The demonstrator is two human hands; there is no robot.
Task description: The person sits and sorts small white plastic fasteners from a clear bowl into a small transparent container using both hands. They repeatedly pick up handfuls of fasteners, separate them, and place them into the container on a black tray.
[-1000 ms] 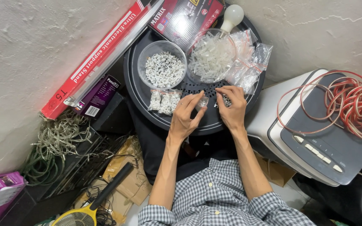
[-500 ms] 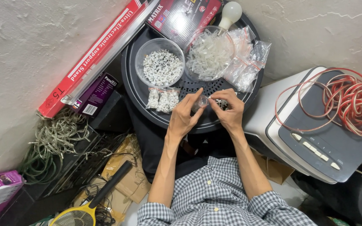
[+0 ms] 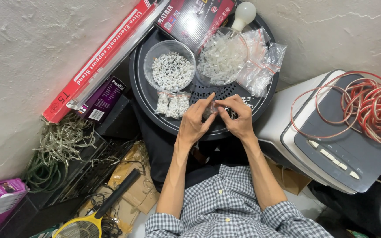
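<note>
Both hands met over the near part of the round black tray (image 3: 143, 94); the left hand (image 3: 193, 124) and the right hand (image 3: 239, 120) pinched a small clear bag (image 3: 211, 109) between thumb and fingertips, the bag lying in the gap between the two hands and touching both. The fingers were closed on it, though its contents were too small to make out, possibly white pieces. Just left of the left hand lay three small filled bags (image 3: 172, 104) on the tray; farther off stood a clear bowl of white beads (image 3: 172, 70) and, to its right, a clear bowl of pale plastic strips (image 3: 222, 57); empty clear bags (image 3: 261, 64) lay at the right rim. A coil of red cable (image 3: 367, 108) rested on a grey machine (image 3: 331, 145) to the right.
</note>
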